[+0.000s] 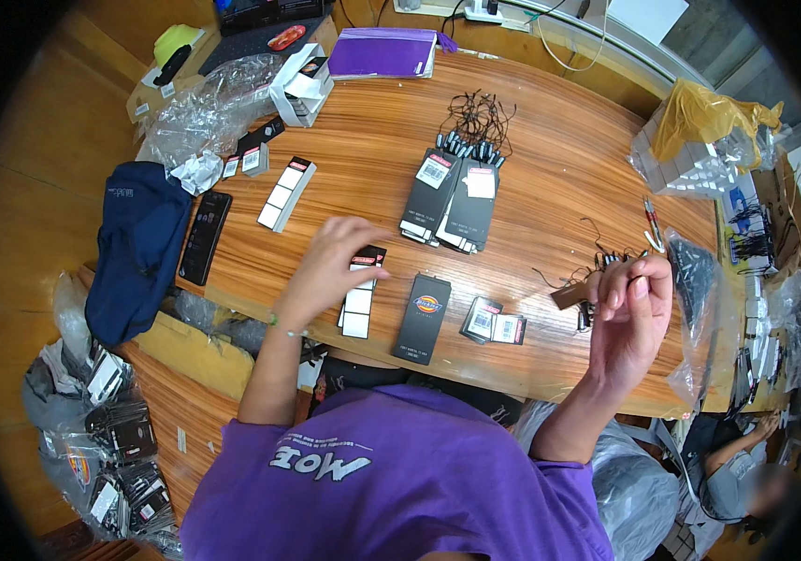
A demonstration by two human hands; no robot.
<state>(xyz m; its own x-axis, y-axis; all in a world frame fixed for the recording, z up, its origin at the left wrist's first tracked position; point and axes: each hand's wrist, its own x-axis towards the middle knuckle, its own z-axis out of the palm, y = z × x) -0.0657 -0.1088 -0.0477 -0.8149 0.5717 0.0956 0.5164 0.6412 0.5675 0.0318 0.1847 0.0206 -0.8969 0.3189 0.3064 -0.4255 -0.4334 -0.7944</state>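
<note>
My left hand (330,264) reaches down over a small stack of black-and-white hang tags (360,297) near the table's front edge, fingers spread and touching the top tag. My right hand (632,313) is raised at the right, fingers pinched on a small brown tag (572,294) with a thin black string. A single long black tag (423,318) lies between the hands, with a small pile of square tags (493,323) beside it. Loose black strings (597,262) lie just behind my right hand.
Two fanned stacks of black tags (452,201) and a bundle of strings (478,126) sit mid-table. A white-label stack (286,193), a black flat case (205,236), a dark blue cap (138,248), plastic bags (196,112) and a purple pouch (386,52) lie left and back. Another person (746,467) sits lower right.
</note>
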